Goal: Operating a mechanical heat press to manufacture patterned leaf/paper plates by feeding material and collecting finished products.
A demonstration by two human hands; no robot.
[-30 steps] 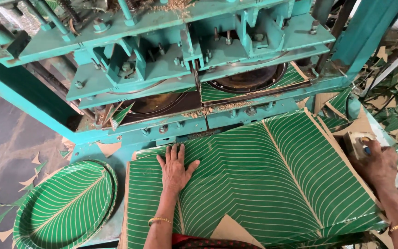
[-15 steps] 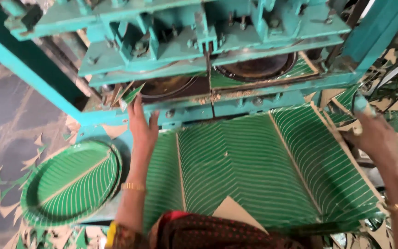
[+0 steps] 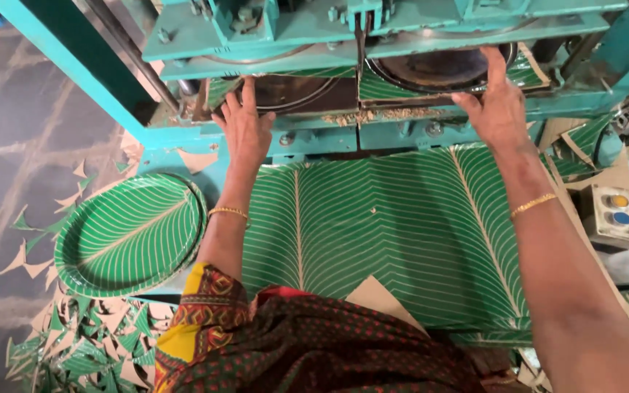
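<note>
My left hand (image 3: 243,125) reaches into the left opening of the teal press machine (image 3: 402,29), fingers spread at the edge of the left round die (image 3: 293,87). My right hand (image 3: 495,102) reaches into the right opening, fingers apart over the right round die (image 3: 438,69) and the green sheet beneath it. Neither hand visibly holds anything. A stack of green leaf-patterned paper sheets (image 3: 387,225) lies on the table below both arms. Gold bangles sit on both wrists.
A stack of finished round green plates (image 3: 129,233) rests at the left of the table. Green and tan paper scraps (image 3: 74,342) litter the floor at lower left. A control box with a yellow and a blue button (image 3: 616,211) stands at right.
Both hands left the green sheets and moved up into the press openings. The view shifted closer to the machine.
</note>
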